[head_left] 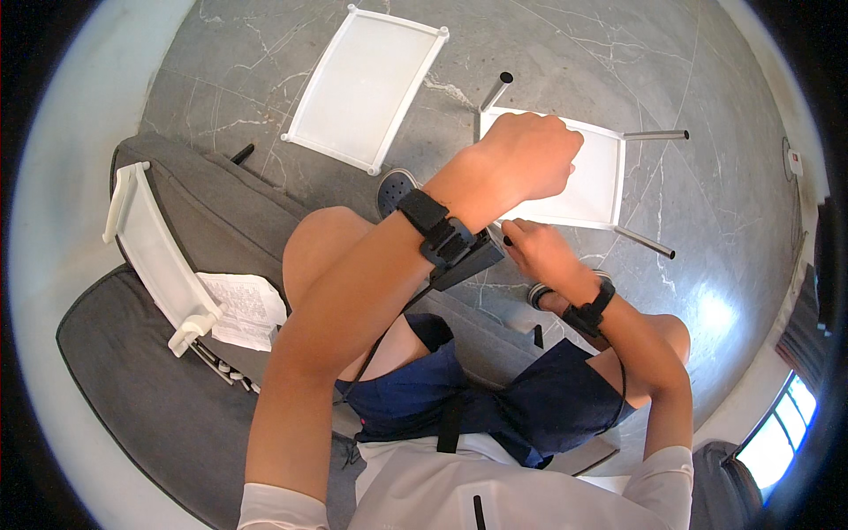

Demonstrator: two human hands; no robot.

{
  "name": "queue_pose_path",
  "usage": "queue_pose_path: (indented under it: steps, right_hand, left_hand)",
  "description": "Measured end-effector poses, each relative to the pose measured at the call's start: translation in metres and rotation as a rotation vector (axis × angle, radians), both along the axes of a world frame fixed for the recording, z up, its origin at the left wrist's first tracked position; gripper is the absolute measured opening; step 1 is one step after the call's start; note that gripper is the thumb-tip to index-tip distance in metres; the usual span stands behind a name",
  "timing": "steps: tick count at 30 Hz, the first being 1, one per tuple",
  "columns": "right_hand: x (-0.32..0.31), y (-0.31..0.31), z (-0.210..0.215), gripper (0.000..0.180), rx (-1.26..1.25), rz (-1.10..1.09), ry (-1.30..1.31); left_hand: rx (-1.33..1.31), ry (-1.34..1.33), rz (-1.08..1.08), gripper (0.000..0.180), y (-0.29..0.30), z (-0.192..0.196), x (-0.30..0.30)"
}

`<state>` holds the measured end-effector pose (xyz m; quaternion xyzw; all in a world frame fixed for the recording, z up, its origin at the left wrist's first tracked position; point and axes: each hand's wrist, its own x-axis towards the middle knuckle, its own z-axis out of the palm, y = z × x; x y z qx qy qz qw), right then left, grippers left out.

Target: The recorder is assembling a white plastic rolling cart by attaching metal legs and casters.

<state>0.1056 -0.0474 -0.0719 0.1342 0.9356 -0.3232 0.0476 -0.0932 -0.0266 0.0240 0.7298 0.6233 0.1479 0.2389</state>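
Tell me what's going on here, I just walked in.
Someone on a grey sofa is bent over a white panel with metal tubes at three visible corners. Their left hand is curled above it, any grip hidden; their right hand holds a dark-tipped piece near its closest corner. A second white panel lies on the floor; a third rests on the sofa beside some paper.

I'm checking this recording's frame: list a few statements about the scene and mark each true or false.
1. In this view, the left hand overlaps a white panel with metal tubes. True.
2. The paper lies on the floor. False: it lies on the grey sofa.
3. Each forearm wears a black strap. True.
4. The shorts are red. False: they are dark blue.
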Motion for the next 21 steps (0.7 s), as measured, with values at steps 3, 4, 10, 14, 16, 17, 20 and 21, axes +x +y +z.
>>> queue_pose_path:
  steps: [3,4,10,14,16,17,20,21]
  right_hand:
    - [-0.005,0.003,0.007,0.026,-0.005,-0.036,-0.052]
    - [-0.006,0.002,0.009,0.026,-0.012,-0.034,-0.047]
    - [-0.013,-0.008,0.003,0.032,0.077,0.001,-0.009]
    - [-0.017,-0.008,0.002,0.033,0.042,-0.012,-0.026]
    - [-0.014,-0.007,0.006,0.033,0.059,-0.008,-0.023]
    - [-0.012,-0.008,0.007,0.033,0.074,-0.004,-0.017]
    - [-0.007,-0.007,0.0,0.04,0.086,-0.007,-0.063]
    - [-0.008,-0.005,0.003,0.04,0.087,-0.012,-0.06]
  left_hand:
    - [0.013,-0.002,-0.007,0.02,-0.001,0.0,-0.001]
    - [0.012,-0.01,-0.003,0.02,-0.002,0.0,-0.001]
    - [-0.059,-0.004,-0.022,0.023,-0.002,0.003,0.001]
    - [-0.089,-0.011,-0.022,0.025,-0.003,0.003,-0.002]
    - [-0.089,-0.01,-0.032,0.025,-0.003,0.003,-0.001]
    - [-0.091,-0.006,-0.041,0.025,-0.003,0.003,-0.001]
    - [-0.123,-0.008,-0.056,0.024,-0.004,-0.001,0.004]
    - [-0.122,-0.005,-0.061,0.024,-0.004,-0.002,0.003]
